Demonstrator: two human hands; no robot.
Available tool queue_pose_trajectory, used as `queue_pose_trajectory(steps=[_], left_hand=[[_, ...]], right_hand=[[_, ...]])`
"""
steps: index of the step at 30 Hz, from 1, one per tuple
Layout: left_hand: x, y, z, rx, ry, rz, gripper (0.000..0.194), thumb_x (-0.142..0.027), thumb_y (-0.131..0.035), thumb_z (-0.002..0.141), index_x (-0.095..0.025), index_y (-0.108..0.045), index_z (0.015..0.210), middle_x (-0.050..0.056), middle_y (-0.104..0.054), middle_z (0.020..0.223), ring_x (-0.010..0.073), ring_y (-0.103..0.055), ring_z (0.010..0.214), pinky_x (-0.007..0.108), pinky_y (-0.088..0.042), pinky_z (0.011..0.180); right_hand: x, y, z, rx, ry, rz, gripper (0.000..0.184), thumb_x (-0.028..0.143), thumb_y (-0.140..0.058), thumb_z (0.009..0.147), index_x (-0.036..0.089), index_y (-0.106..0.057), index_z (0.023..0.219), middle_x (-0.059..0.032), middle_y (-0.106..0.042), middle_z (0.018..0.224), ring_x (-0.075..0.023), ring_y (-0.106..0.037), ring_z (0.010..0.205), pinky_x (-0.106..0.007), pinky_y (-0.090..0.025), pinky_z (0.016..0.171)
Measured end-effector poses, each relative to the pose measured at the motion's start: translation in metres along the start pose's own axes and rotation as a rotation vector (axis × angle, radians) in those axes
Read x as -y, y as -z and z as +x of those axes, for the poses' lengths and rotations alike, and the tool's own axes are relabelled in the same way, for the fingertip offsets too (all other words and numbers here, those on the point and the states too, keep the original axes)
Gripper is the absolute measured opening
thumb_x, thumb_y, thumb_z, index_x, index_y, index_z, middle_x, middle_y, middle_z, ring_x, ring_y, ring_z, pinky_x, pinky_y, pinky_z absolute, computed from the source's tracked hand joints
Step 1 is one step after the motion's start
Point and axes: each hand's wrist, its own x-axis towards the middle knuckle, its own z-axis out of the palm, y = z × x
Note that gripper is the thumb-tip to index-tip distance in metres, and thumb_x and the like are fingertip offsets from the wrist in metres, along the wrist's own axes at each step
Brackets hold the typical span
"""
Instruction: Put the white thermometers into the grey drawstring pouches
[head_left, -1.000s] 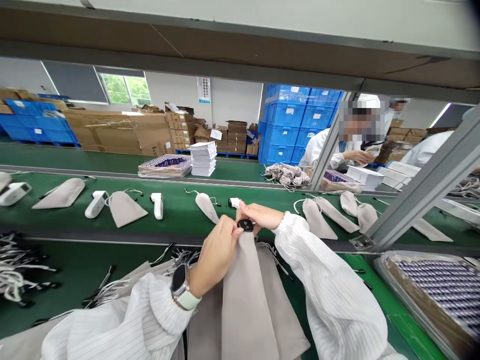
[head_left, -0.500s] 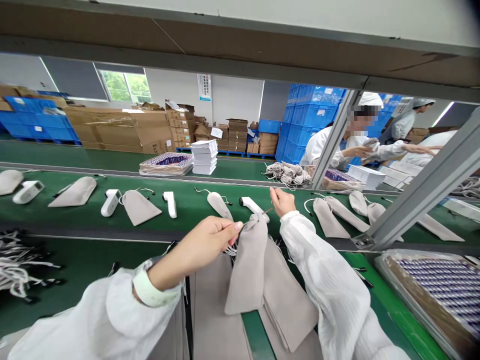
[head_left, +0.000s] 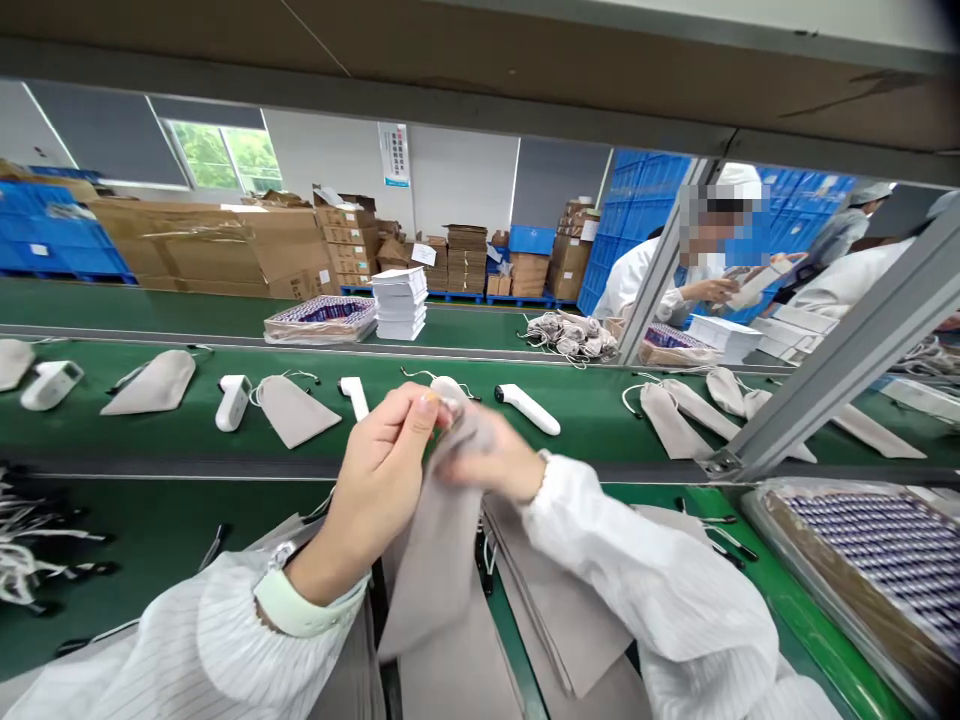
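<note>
Pouch [head_left: 435, 560]: it hangs by its top before the upper belt [head_left: 187, 430] and over the lower bench [head_left: 161, 520], where a pile [head_left: 562, 610] of similar pouches lies. My left hand [head_left: 390, 450] has the mouth pinched between thumb and fingers. My right hand [head_left: 495, 460] is at the cloth just below, too blurred for me to tell whether it grasps or merely rests there. On the belt a white device [head_left: 528, 408] lies apart from both hands.

I judge the step in hand to be working the mouth; the next move calls for a steady left pinch. The opening and any contents are hidden from me, and the cords [head_left: 487, 560] beneath are partly covered.
</note>
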Motion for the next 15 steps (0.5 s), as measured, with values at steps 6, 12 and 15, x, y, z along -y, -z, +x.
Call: queue_pose_trajectory(steps=[6, 12, 15], left_hand=[[0.018, -0.033, -0.033, 0.408, -0.299, 0.394, 0.027, -0.029, -0.034, 0.089, -0.028, -0.05, 0.11, 0.002, -0.044, 0.124, 0.0187, -0.034, 0.117, 0.038, -0.027, 0.096], [0.036, -0.061, -0.083, 1.004, -0.383, 0.339, 0.037, -0.041, -0.041, 0.085, -0.022, -0.049, 0.116, 0.007, -0.052, 0.121, 0.0234, -0.04, 0.115, 0.04, -0.03, 0.096], [0.029, -0.054, -0.077, 0.924, -0.263, 0.34, 0.028, -0.037, -0.041, 0.085, -0.02, -0.063, 0.087, 0.005, -0.066, 0.089, 0.0201, -0.057, 0.091, 0.032, -0.041, 0.084]], right_hand=[[0.029, 0.148, 0.001, -1.18, 0.168, -0.848, 0.044, 0.027, -0.054, 0.059, 0.018, -0.042, 0.101, -0.0064, -0.052, 0.094, -0.02, -0.052, 0.088, -0.035, -0.04, 0.082], [-0.016, 0.211, -0.029, -1.022, -0.594, -1.321, 0.063, 0.037, -0.052, 0.069, 0.014, -0.029, 0.123, -0.0154, -0.053, 0.1, -0.0261, -0.054, 0.09, -0.036, -0.041, 0.076], [-0.045, 0.211, -0.033, -0.921, -0.668, -1.415, 0.063, 0.036, -0.048, 0.074, 0.014, -0.025, 0.128, -0.0175, -0.049, 0.105, -0.0253, -0.054, 0.091, -0.034, -0.039, 0.077]])
